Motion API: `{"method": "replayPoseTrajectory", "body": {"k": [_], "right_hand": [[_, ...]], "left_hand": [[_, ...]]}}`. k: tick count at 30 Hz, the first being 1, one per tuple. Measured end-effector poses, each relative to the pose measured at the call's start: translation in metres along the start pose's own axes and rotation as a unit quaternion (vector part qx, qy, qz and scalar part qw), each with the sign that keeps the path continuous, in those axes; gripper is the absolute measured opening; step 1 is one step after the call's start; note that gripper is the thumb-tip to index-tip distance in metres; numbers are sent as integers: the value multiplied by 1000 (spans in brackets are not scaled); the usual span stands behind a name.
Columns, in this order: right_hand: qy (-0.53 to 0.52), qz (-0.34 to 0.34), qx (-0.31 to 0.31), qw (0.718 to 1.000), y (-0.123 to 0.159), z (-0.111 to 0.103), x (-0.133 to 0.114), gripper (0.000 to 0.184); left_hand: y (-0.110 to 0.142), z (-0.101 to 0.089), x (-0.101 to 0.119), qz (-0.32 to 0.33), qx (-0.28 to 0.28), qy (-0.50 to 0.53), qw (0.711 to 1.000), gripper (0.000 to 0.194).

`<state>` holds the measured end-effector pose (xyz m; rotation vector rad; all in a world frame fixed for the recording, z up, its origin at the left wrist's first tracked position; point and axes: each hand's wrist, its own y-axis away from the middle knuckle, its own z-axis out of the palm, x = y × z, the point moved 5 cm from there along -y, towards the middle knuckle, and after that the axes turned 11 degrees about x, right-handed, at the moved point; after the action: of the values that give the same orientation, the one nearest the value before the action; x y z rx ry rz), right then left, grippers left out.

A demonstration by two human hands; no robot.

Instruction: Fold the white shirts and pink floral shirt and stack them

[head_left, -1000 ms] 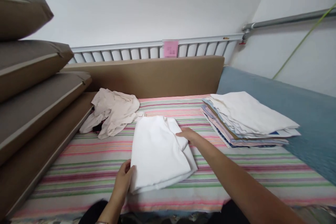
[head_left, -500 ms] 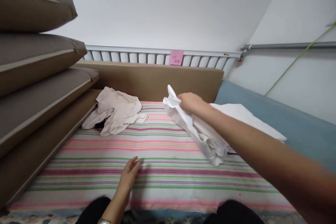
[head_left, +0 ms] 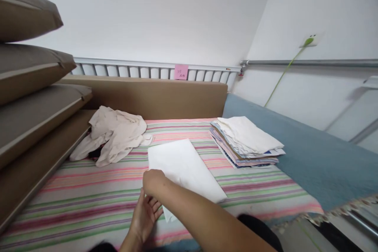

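Note:
A folded white shirt (head_left: 184, 161) lies flat on the striped sheet (head_left: 118, 201) in front of me. My right hand (head_left: 154, 181) reaches across from the right, its fingers closed at the shirt's left edge; the fingertips are partly hidden. Just below it, my left hand (head_left: 146, 214) is palm up with fingers apart, close to the shirt's lower left corner. To the right stands a stack of folded clothes (head_left: 248, 139), white on top with coloured layers beneath. A crumpled off-white garment (head_left: 115, 134) lies at the left.
Brown cushions (head_left: 38, 102) are piled along the left side. A long brown cushion (head_left: 153, 96) stands against the radiator (head_left: 130, 69), which bears a pink note (head_left: 181, 71). Blue fabric (head_left: 265, 126) covers the right side. A green cord (head_left: 283, 73) hangs from a wall socket.
My right hand has brought the white shirt left and down onto the sheet. My left hand has turned palm up beside it. The view has swung right, exposing the whole stack.

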<state>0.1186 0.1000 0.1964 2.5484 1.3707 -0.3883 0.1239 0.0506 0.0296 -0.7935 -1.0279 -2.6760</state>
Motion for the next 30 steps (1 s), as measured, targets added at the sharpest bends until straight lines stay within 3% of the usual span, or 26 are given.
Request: {"method": "replayPoseTrajectory", "body": {"k": [2,4,6,7,9,10,12,15,19,21,26,30], "right_hand": [[-45,-31,-69,996,17,-2,-1,46],[-158,-55,-159,973,42,-7,10,49],[-253,-2,-172,952,64,-16,48,47],[-257,62,-122,957,72,-22,79,46],[-148,209,73,964,86,-38,154,39],[-111,245,119,956,93,-39,186,40],[-75,297,158,939,103,-32,239,41],[-80,336,152,926,107,-9,286,39],[-113,360,138,916,109,16,306,44],[-136,370,139,908,113,24,310,45],[-256,392,127,874,127,44,310,29],[-339,412,135,835,138,51,305,26]], "left_hand": [[3,1,3,40,4,-1,999,32],[8,4,7,63,7,-8,998,35],[13,6,7,39,24,-31,998,41],[15,6,7,18,37,-50,998,44],[17,4,11,-7,74,-94,993,48],[17,3,15,-2,93,-117,989,49],[15,5,25,13,122,-172,977,50],[8,15,43,58,155,-264,950,49],[-1,35,67,168,220,-366,889,38],[-6,41,70,174,235,-382,877,32],[-17,39,56,122,230,-386,885,31],[-20,36,38,80,184,-373,906,38]]}}
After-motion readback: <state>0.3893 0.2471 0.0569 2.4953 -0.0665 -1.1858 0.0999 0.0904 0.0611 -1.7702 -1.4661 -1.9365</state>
